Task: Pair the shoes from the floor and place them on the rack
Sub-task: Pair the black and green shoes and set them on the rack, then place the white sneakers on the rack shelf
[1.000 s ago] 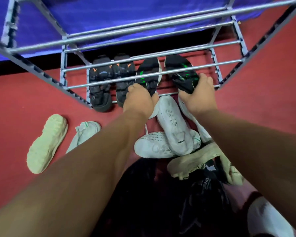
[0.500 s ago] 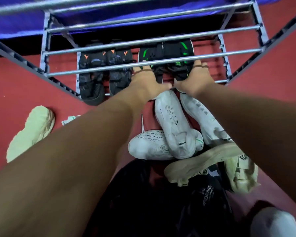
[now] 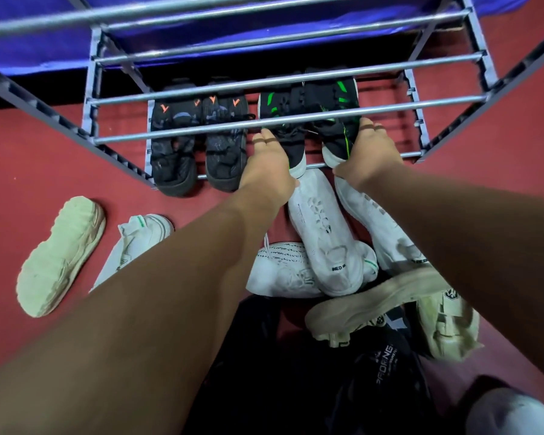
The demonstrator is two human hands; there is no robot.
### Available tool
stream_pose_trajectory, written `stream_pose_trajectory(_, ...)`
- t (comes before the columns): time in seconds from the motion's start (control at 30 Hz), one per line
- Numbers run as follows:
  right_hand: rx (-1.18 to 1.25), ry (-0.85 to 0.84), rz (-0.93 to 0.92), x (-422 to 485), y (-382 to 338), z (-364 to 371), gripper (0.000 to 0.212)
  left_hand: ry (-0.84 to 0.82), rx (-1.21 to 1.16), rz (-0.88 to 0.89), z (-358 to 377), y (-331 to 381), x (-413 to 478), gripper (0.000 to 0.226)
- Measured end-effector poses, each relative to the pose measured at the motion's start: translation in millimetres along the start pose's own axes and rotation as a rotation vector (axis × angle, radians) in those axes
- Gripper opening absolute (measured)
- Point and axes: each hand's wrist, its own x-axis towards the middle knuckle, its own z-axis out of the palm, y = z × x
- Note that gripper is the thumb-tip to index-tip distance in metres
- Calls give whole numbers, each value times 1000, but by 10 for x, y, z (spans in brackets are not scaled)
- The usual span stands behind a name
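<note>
Gripping the black-and-green sneakers (image 3: 311,120), left hand (image 3: 269,169) and right hand (image 3: 372,152) each wrapping one heel, on the rack's (image 3: 264,125) bottom shelf just beside the black-and-orange sandals (image 3: 198,139).

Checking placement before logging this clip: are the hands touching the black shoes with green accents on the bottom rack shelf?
Touching. The head view shows the left hand against the left black-and-green shoe and the right hand pressed on the right one's outer side.
</note>
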Motion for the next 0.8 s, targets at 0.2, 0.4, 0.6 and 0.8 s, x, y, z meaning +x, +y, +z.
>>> stream_pose_trajectory(0.2,67,6,41,-119,9,5,99,104,132,54,70,-22,-71,114)
stream_pose_trajectory(0.4,95,41,67,-394,13,-19,58,181,-59,92,27,-123,-366,90)
stream_pose_trajectory(0.6,-57,-58,19,-788,390,-101,66,147,-246,20,182,-28,-948,44)
stream_pose_trajectory(0.8,-162,-288,179,-1197,831,-22,104,-140,-309,-109,501,470,-1392,123)
